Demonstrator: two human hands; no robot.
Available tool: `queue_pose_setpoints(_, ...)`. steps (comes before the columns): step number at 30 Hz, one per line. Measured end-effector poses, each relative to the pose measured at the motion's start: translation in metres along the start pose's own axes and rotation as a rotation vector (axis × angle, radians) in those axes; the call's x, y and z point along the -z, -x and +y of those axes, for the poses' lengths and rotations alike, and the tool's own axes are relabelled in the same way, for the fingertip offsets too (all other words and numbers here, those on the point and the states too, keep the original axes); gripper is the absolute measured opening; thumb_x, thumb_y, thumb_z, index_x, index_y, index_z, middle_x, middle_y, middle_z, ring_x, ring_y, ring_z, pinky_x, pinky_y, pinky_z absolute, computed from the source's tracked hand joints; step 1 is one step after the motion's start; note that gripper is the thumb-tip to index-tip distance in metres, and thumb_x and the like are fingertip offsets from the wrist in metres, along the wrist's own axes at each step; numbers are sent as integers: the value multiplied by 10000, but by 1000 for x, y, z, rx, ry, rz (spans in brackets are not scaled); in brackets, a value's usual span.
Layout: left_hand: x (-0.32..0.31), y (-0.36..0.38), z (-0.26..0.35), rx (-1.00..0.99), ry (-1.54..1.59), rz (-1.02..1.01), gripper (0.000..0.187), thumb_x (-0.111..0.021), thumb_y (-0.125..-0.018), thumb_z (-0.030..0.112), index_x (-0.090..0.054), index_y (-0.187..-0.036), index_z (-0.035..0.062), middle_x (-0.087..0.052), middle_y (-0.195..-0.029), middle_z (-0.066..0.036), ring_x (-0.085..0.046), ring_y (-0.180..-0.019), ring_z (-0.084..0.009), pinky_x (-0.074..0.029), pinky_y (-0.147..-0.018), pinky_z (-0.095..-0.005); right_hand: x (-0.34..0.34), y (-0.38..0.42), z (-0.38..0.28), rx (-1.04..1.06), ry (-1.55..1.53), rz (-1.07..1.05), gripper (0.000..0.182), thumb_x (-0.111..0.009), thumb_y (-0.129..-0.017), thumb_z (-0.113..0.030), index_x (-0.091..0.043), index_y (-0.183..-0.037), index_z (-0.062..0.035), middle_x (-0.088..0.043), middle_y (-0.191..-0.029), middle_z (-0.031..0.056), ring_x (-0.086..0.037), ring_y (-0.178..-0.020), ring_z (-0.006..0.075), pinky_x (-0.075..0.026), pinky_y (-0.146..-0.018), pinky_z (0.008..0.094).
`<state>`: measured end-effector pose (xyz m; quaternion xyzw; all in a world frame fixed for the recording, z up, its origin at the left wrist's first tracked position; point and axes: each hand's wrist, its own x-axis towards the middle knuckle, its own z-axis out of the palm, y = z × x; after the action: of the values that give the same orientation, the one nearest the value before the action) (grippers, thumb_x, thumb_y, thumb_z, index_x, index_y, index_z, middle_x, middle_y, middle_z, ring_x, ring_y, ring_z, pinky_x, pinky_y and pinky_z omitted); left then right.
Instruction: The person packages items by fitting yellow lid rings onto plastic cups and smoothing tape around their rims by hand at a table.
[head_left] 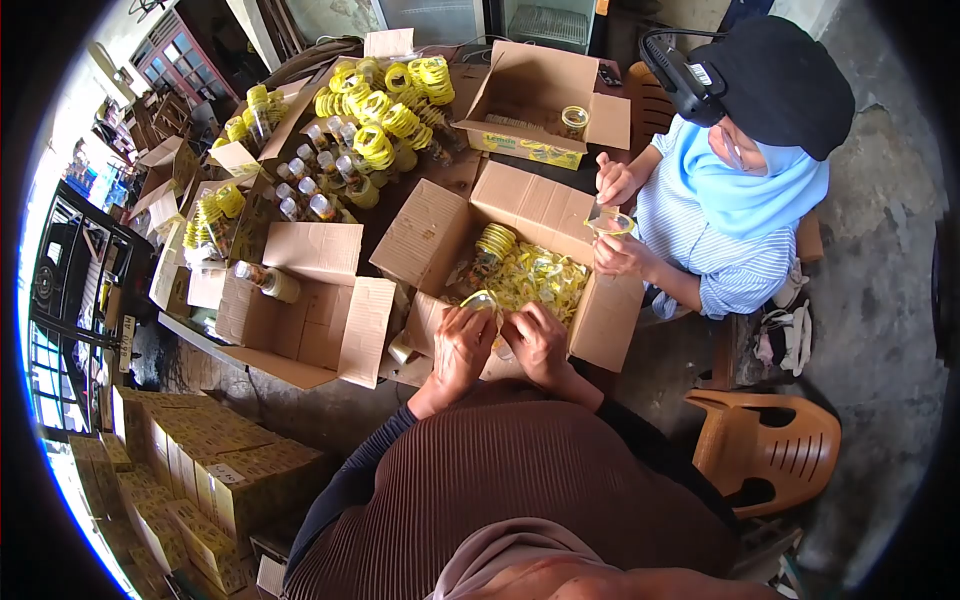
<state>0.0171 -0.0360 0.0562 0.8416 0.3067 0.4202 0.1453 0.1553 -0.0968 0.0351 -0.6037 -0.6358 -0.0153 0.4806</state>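
Note:
Close to my body, my left hand has its fingers closed on a clear plastic piece with a yellow rim. Beside it, my right hand is closed too, its fingertips meeting the same piece's lower right side. Just beyond my hands stands an open cardboard box holding many small yellow-and-clear plastic scraps. A stack of yellow-rimmed pieces lies in its far left part. The exact shape of the held piece is partly hidden by my fingers.
Across to the right, a co-worker holds a similar yellow-rimmed ring. An open box stands left, a jar at its edge. Stacked yellow rings and several jars fill the back left. An orange chair stands right.

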Motion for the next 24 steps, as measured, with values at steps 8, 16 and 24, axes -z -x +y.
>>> queue_pose_setpoints(8, 0, 0, -2, 45, 16, -27, 88, -687, -790, 33, -640, -863, 24, -627, -772, -113, -602, -714, -293, -460, -709, -400, 6, -3, 1, -68, -78, 34, 141, -720, -730, 4, -602, -791, -44, -533, -733, 82, -582, -662, 269, -462, -573, 375)
queue_pose_setpoints(16, 2, -1, 1, 35, 7, -41, 89, -687, -786, 24, -638, -860, 21, -632, -787, -115, -602, -727, -295, -464, -722, -397, 8, 0, -2, -16, -6, -2, 155, -734, -726, -25, -600, -798, -57, -529, -746, 79, -590, -701, 266, -471, -585, 376)
queue_pose_setpoints(24, -4, 4, 3, -23, 6, -27, 94, -711, -776, 33, -672, -859, 12, -640, -754, -100, -613, -689, -277, -484, -712, -374, -2, -1, 20, -153, -156, -5, 125, -708, -745, 9, -602, -786, -40, -557, -738, 92, -587, -661, 275, -466, -583, 364)
